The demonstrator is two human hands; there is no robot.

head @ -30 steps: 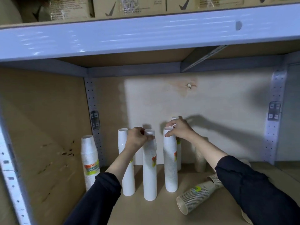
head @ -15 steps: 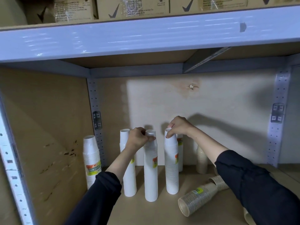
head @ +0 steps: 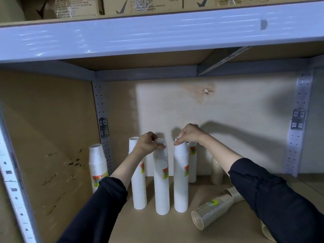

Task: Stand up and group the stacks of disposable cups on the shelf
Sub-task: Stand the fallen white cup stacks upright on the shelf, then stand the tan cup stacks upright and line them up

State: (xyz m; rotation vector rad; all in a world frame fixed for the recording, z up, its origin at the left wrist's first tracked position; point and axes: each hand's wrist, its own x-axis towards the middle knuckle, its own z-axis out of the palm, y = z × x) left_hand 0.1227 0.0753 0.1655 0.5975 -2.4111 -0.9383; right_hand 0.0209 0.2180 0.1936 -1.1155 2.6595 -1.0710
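Note:
Several tall white cup stacks stand upright on the brown shelf board (head: 175, 227). My left hand (head: 147, 143) grips the top of the middle white stack (head: 162, 186). My right hand (head: 190, 135) pinches the top of the white stack to its right (head: 181, 183). Another white stack (head: 139, 188) stands left of these, partly behind my left forearm, and a fourth (head: 192, 162) stands behind my right hand. A shorter, wider white stack (head: 97, 165) stands at the far left. A beige ribbed stack (head: 213, 210) lies on its side at the right.
A second beige stack (head: 234, 193) lies behind the fallen one, and a beige stack (head: 216, 171) stands upright by the back wall. A grey shelf beam (head: 157, 32) runs overhead with cardboard boxes (head: 140, 4) on it. Perforated metal uprights (head: 102, 123) frame the bay.
The view has shifted slightly. Both hands have stayed on the tops of the two white stacks, which have edged a little toward the back.

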